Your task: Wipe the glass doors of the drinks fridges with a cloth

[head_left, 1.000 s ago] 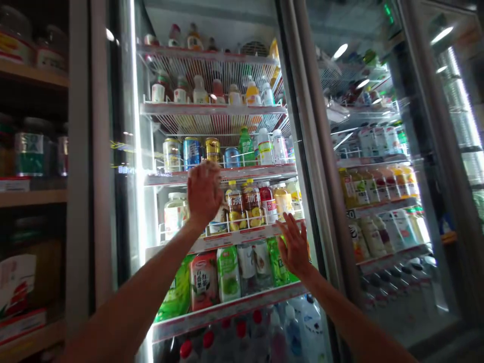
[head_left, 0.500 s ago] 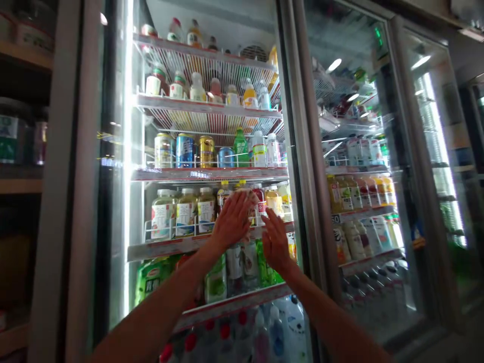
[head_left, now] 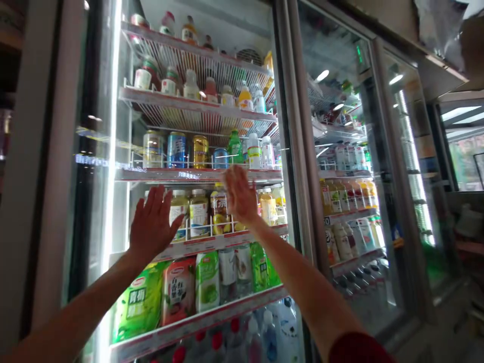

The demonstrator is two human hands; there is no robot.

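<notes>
Both my hands are raised flat against the glass door (head_left: 113,212) of a lit drinks fridge. My left hand (head_left: 153,222) is open, fingers spread, over the left end of the shelf of pale bottles (head_left: 189,214). My right hand (head_left: 239,195) is open too, palm on the glass in front of the yellow-label bottles (head_left: 221,212), just under the shelf of cans (head_left: 177,150). Neither hand holds anything. Green and red juice bottles (head_left: 174,292) stand on the shelf below my hands.
A dark door frame (head_left: 298,166) divides this fridge from a second glass-door fridge (head_left: 348,201) of bottles on the right. More fridge doors run off to the far right. A grey post (head_left: 26,176) and dim shelving stand at the left.
My left hand slid left and slightly down across the glass. My right hand moved up and left to where the left hand was. The view turned a little to the right.
</notes>
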